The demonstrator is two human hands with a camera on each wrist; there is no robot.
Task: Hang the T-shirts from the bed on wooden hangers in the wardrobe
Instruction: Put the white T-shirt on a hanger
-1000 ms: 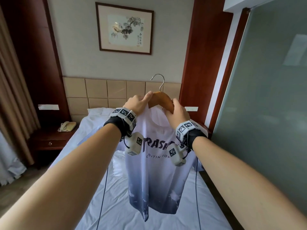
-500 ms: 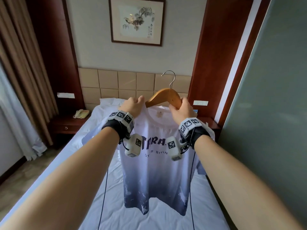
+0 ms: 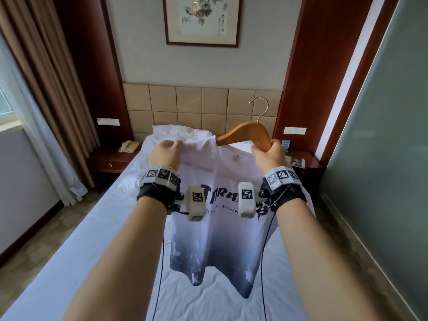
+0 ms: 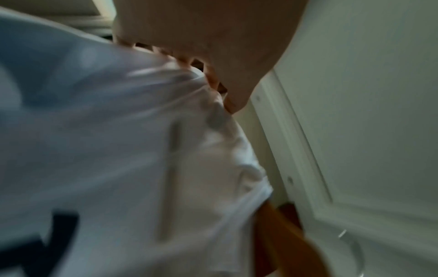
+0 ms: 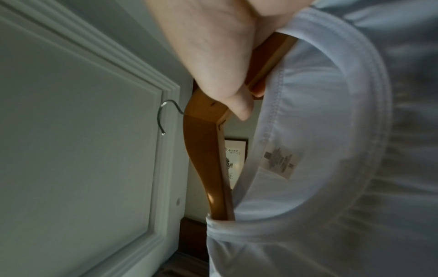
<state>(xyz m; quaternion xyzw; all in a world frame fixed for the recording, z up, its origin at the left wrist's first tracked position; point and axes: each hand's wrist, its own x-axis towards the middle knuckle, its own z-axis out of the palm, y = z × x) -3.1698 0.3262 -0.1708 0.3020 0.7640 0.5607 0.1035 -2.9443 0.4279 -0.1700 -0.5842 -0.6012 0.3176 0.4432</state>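
Note:
A white T-shirt (image 3: 215, 230) fading to dark blue at the hem, with dark lettering, hangs in the air above the bed (image 3: 208, 302). A wooden hanger (image 3: 245, 133) with a metal hook (image 3: 261, 107) sticks out of its collar. My right hand (image 3: 268, 154) grips the hanger's right arm (image 5: 265, 61) together with the collar (image 5: 279, 120). My left hand (image 3: 166, 151) pinches the shirt's left shoulder fabric (image 4: 189, 84), and the hanger's left arm (image 4: 279, 239) runs into the neck opening.
A padded headboard (image 3: 201, 105) and a framed picture (image 3: 201, 19) face me. A bedside table with a phone (image 3: 128, 146) stands at the left by brown curtains (image 3: 46, 72). A frosted glass panel (image 3: 389, 158) lines the right side. Wooden floor runs along both sides of the bed.
My hands have spread apart: the left slid out along the shirt's shoulder and the right stayed on the hanger. More of the hanger shows above the collar. The view has shifted toward the bed.

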